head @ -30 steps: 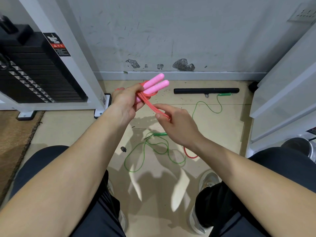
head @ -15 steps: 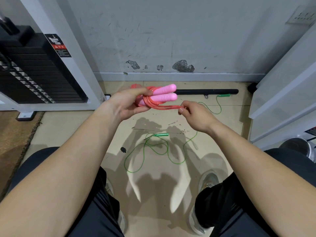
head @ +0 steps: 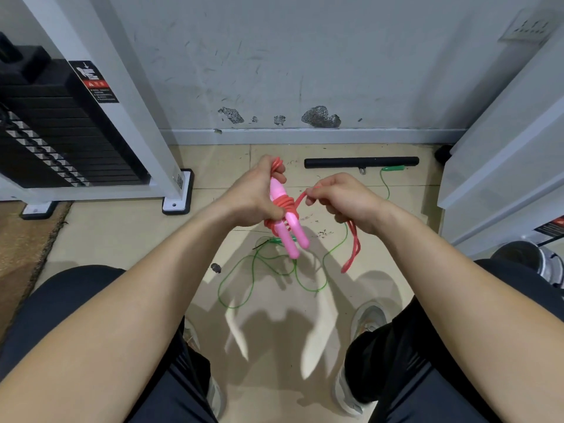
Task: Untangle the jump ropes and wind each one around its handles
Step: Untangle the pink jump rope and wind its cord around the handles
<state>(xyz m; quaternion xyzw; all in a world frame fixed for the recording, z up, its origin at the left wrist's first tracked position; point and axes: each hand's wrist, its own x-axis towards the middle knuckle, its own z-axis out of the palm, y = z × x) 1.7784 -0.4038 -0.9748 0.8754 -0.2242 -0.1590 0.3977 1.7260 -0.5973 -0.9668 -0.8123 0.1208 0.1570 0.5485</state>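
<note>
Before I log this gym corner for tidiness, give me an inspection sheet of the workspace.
Surface: tiled floor, with a dark speck on it.
Job's things: pink rope partly wound round its handles, tail hanging loose; green rope sprawled on the floor, unwound.
Clutter: black bar by the wall.
Hands: left hand grips the handles; right hand pinches the pink rope.
Cables: nothing seen.
Surroundings: weight stack left, scuffed wall ahead, white panels right.

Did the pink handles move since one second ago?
Yes. The pink handles swung round: their free ends pointed up toward the black bar, and now they point down, away from it.
</note>
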